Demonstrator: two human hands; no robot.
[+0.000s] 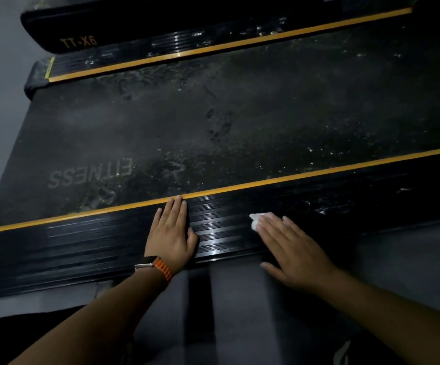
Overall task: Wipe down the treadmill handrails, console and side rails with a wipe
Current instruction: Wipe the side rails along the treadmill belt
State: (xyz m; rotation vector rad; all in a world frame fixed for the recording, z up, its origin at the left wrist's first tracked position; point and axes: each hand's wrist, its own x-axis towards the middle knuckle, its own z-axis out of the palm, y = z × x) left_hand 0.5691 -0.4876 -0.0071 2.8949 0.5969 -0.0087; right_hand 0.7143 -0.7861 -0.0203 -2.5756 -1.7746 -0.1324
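The near side rail (87,243) of the treadmill is black, ribbed and edged with an orange stripe. My left hand (171,233) lies flat on it with straight fingers, an orange-strapped watch on the wrist. To its right, my right hand (290,246) presses a small white wipe (257,219) onto the same rail; only the wipe's left end shows past the fingertips. The dusty running belt (240,122), printed "FITNESS", lies beyond the rail. The far side rail (187,46) runs along the top, also with an orange stripe and white specks.
A black end cap marked "TT-X6" (79,42) sits at the top left. Grey floor (398,259) lies on my side of the near rail and at the left edge. A dark shadow band crosses the floor between my arms.
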